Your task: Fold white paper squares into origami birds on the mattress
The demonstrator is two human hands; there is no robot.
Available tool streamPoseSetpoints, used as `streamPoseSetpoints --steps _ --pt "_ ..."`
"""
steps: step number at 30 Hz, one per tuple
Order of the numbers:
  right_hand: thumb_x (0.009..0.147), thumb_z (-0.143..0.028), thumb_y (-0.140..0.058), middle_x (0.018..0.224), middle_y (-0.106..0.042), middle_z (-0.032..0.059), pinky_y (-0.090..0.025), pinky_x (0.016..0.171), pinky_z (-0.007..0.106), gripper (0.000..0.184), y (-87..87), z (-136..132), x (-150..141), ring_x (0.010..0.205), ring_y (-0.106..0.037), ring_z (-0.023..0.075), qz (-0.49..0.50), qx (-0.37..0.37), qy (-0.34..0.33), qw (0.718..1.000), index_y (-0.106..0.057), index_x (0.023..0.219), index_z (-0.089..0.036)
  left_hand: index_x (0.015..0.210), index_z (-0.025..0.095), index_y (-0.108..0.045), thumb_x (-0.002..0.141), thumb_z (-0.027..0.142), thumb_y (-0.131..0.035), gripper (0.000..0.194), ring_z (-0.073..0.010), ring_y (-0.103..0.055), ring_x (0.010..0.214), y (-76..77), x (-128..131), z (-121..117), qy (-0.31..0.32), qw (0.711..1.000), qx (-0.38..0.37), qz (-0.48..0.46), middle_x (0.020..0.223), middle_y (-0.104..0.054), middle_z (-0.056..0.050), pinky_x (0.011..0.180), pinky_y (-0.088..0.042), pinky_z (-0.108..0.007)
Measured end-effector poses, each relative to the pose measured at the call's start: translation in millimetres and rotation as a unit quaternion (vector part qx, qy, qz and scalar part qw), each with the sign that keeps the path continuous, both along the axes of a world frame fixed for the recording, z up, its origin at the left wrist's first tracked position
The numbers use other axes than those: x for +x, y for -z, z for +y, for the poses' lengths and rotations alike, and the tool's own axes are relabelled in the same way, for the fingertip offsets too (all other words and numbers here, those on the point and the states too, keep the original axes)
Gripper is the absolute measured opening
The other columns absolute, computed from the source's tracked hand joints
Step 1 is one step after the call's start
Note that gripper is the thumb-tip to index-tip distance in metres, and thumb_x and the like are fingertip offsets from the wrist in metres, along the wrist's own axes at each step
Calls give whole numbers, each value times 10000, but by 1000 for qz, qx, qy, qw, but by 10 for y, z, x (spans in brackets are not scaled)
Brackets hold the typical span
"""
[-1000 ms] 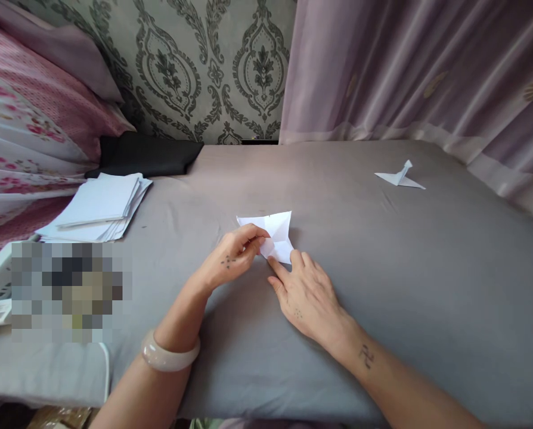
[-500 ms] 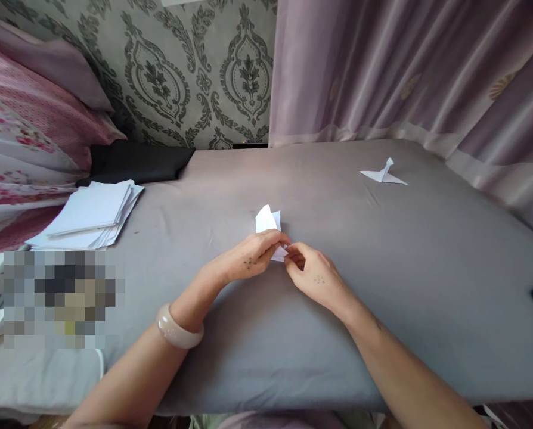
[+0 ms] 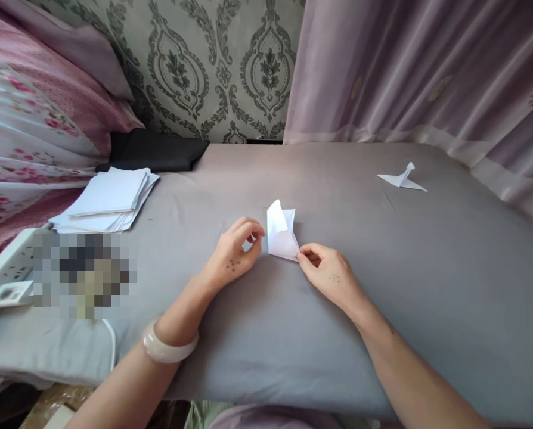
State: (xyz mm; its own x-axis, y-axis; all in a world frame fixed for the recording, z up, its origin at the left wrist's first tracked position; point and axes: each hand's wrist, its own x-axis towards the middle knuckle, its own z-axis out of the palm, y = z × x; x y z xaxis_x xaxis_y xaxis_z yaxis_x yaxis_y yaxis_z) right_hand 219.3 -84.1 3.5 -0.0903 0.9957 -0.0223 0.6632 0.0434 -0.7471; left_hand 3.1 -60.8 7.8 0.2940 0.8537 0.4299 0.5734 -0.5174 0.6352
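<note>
A folded piece of white paper (image 3: 282, 238) stands partly raised on the grey cloth, with pointed flaps at its top. My right hand (image 3: 327, 271) pinches its lower right corner between thumb and fingers. Just left of the paper is my left hand (image 3: 237, 250), apart from it and holding nothing. Its fingers are loosely curled, and a gap shows between thumb and forefinger. A pale bangle (image 3: 168, 348) circles my left wrist.
A folded white paper bird (image 3: 403, 179) lies at the back right. Stacked white sheets (image 3: 108, 193) sit at the left, before a black folded item (image 3: 159, 150). Nearer are a white power strip (image 3: 9, 262), a blurred-out patch and a white cable (image 3: 111, 339). Curtains hang behind.
My left hand has let go of the paper and drawn away to the left, uncovering it. The right hand keeps its pinch on the corner. The view has shifted slightly.
</note>
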Motion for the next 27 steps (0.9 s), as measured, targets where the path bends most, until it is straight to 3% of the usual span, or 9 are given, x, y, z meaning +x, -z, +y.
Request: streamPoseSetpoints --steps 5,17,23,27 --pt "825 -314 -526 753 -717 -21 -446 648 260 165 9 14 -7 680 -644 149 -8 7 -3 1000 -672 792 -245 938 179 -611 877 63 -445 211 -155 -625 914 202 10 -8 93 994 -2 64 1009 -658 -66 813 -497 -272" --pt "786 -318 -547 775 -719 -20 -452 673 280 135 44 63 26 723 -653 164 -5 -16 -10 1000 -658 760 -246 949 149 -665 861 64 -446 251 -184 -630 880 336 10 0 76 988 63 121 934 -686 -82 777 -533 -304" --pt "792 -335 -560 766 -711 -8 -455 673 274 159 40 140 92 724 -646 162 29 -51 -43 997 -664 748 -222 950 136 -674 848 71 -456 249 -187 -619 879 253 17 -34 79 978 49 185 921 -683 -83 783 -522 -304" --pt "808 -369 -564 746 -697 0 -443 616 253 207 68 207 187 693 -625 153 66 -87 -91 990 -689 780 -206 1053 155 -643 919 184 -425 258 -190 -596 776 124 79 -98 78 950 64 296 787 -641 -53 643 -486 -285"
